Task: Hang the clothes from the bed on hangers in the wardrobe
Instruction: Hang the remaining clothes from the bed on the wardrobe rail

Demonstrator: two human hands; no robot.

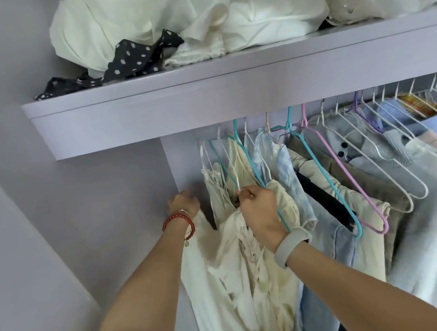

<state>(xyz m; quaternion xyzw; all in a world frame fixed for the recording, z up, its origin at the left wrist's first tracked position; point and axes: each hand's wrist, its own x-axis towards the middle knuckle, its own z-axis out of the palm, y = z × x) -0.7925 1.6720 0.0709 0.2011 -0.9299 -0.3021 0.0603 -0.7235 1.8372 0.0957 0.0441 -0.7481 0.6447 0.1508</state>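
Head view: both hands (curled) on cream garment (235,262)

Both arms are reaching forward and up. Left hand (182,204) is curling at far left, grasp unclear. Right hand (262,212) is showing its back, fingers pinching closed. Wrists are bending slightly inward.

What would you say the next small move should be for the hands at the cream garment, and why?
Probably slip the thin strap over the hanger's shoulder. The right hand pinches a white strap beside the teal hanger, whose hook goes up toward the rail, while the left hand holds the cream garment at its far side. The cloth hangs bunched below, so it looks not fully seated.
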